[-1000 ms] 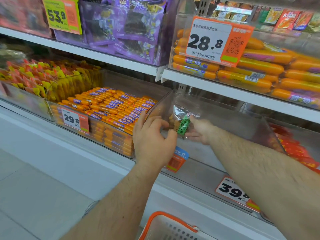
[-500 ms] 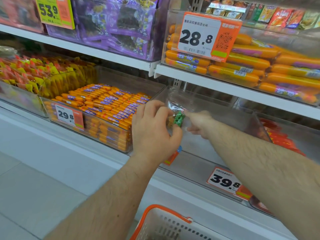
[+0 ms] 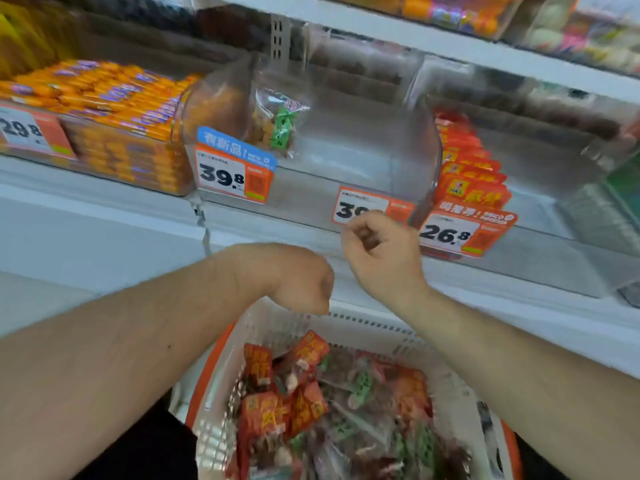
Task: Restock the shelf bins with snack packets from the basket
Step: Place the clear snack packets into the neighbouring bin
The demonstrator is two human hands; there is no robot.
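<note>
Above the basket [image 3: 349,320], both hands hang empty between shelf and stock; the left hand [image 3: 304,282] is bent down at the wrist with its fingers curled under and nothing in them, and the right hand [image 3: 379,251] is loosely curled, thumb near the fingertips, also holding nothing.

1 clear packet with a green label [image 3: 277,128] stands upright in the front left corner of the clear bin [image 3: 408,147], leaning against the left wall just behind the 39.8 price tag [image 3: 232,171]; the rest of that bin looks bare, so the restocking seems barely begun. More packets [image 3: 311,403], red ones and clear ones with green labels, lie heaped in the basket directly below the hands.

Risks from here, as I judge them; the heap mixes 2 kinds, so a quick grab could bring up a red packet meant for the red-packet bin [image 3: 467,174] to the right, and it would end up under the wrong tag. The lone packet is propped only by the wall; a new one dropped against it could tip it flat or push it crooked. The clear film looks slippery and soft, so a loose pinch might let a packet slide back into the basket. The bin's front wall is transparent and hard to see; a hand coming up fast could knock the tags off.
</note>
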